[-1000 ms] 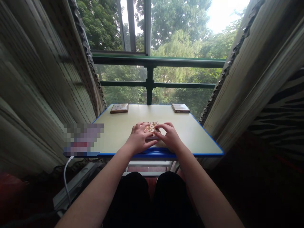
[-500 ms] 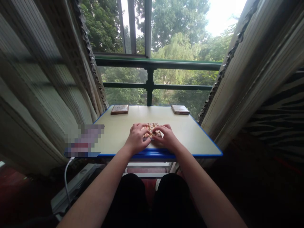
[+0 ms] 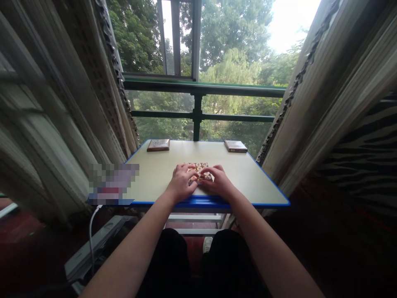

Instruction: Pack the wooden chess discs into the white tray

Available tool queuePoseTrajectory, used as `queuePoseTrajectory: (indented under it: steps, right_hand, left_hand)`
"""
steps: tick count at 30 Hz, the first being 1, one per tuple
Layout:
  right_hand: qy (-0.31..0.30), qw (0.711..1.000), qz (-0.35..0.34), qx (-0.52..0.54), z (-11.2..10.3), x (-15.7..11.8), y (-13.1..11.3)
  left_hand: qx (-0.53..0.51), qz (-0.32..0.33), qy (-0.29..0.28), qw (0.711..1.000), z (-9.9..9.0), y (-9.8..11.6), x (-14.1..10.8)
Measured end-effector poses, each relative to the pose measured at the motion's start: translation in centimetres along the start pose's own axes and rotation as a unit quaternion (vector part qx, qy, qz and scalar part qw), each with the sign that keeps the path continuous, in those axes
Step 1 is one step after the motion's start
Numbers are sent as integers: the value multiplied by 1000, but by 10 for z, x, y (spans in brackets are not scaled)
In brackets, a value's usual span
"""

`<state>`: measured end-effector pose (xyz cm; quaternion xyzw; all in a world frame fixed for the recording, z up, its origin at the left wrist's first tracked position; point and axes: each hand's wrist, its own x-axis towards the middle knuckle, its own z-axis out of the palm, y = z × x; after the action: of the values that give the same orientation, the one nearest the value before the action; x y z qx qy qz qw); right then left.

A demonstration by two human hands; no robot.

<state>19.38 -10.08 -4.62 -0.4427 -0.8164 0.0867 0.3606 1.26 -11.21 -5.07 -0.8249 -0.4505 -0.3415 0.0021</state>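
Note:
Several round, pale wooden Chinese chess pieces (image 3: 205,165) with red or dark characters lie packed in rows in a shallow box near the table's front edge. My left hand (image 3: 181,182) curls around the box's left side, its fingers over the pieces there and its thumb near the front edge. At the right front, my right hand (image 3: 217,180) bends over the pieces, with thumb and index finger closed about a chess piece (image 3: 201,176) in the front part. Both hands cover much of the box's sides.
The pale table (image 3: 254,178) has a blue rim. Two flat brown boxes, a left one (image 3: 158,145) and a right one (image 3: 235,146), lie at its far corners. A pixelated item (image 3: 114,184) with a white cable (image 3: 91,236) is at the left edge. Curtains (image 3: 297,111) hang on both sides.
The view has tilted and shifted slightly. Both hands remain at the box, and the right fingers have moved a little at the front pieces.

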Motion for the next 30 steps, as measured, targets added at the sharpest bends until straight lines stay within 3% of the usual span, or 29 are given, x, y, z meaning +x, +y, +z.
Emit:
queuePoseTrajectory:
  steps: [13, 20, 30]
  right_hand:
    - [-18, 999, -33, 12, 0, 0, -1]
    - [18, 999, -30, -18, -3, -3, 1]
    - [21, 999, -26, -26, -5, -5, 0]
  left_hand:
    - [8, 4, -20, 1000, -5, 3, -1]
    - [6, -5, -30, 1000, -4, 2, 0]
    - [12, -6, -24, 1000, -2, 1, 0]
